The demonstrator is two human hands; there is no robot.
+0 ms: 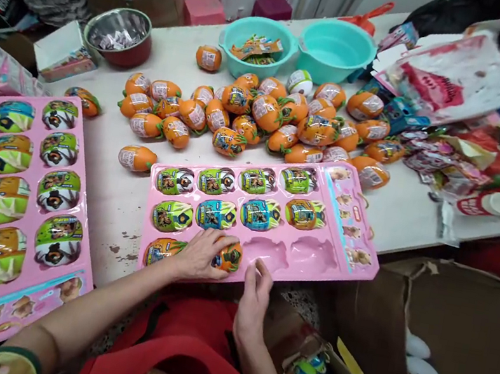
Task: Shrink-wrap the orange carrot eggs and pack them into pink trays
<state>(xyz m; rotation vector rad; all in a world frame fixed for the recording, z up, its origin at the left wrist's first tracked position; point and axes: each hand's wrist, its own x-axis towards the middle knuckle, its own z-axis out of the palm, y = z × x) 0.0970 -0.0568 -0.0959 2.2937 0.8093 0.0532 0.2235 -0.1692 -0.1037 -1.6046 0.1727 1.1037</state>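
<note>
My left hand (205,256) reaches over a pink moulded tray (234,168), its fingers closed around an orange carrot-like toy egg (228,257) sitting in the front row. Next to it, at the tray's front edge, my right hand (255,297) is closed, thumb and fingertips together; whatever they might hold is hidden. Green, blue and orange wrapped eggs fill the back and middle rows. Part of another orange egg (161,251) shows left of my left hand. Two hollows (313,254) at the front right hold no egg.
Many orange eggs (266,111) lie loose behind the tray. A second pink tray (79,247), partly filled, is at the left. Farther back stand two turquoise basins (336,51) and a metal bowl (119,35). Wrappers crowd the right; open cartons (357,373) stand below the table edge.
</note>
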